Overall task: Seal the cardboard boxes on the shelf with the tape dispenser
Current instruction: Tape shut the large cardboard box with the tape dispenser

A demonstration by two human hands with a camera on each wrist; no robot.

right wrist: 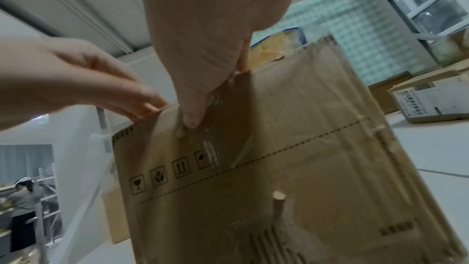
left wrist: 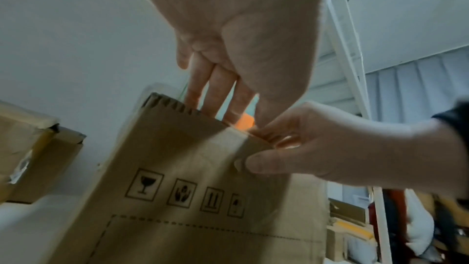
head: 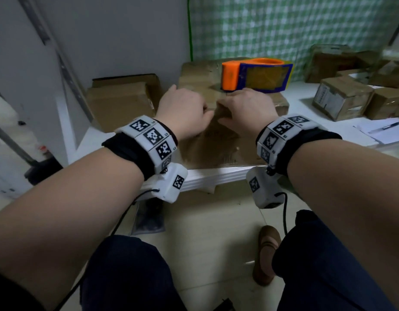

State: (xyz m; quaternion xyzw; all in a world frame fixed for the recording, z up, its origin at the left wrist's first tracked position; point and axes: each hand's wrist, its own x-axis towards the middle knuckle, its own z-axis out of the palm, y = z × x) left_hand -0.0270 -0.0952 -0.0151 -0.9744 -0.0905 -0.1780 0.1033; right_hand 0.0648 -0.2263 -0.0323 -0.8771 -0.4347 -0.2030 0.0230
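A brown cardboard box (head: 216, 142) stands at the front of the white shelf (head: 216, 177). On its top, toward the back, sits the orange and blue tape dispenser (head: 254, 74); no hand is on it. My left hand (head: 187, 106) lies over the box's front top edge with straight fingers (left wrist: 215, 87). My right hand (head: 243, 108) pinches the same edge just to the right. Its thumb (right wrist: 193, 115) presses a strip of clear tape (right wrist: 228, 148) onto the front face of the box (right wrist: 317, 158), and its fingers curl over the top. The two hands almost touch.
A flatter box (head: 122, 97) lies to the left against the wall. Several small boxes (head: 342, 99) stand at the right, with papers and a pen (head: 382, 131) in front of them. Another person (right wrist: 22, 198) works far off at the left.
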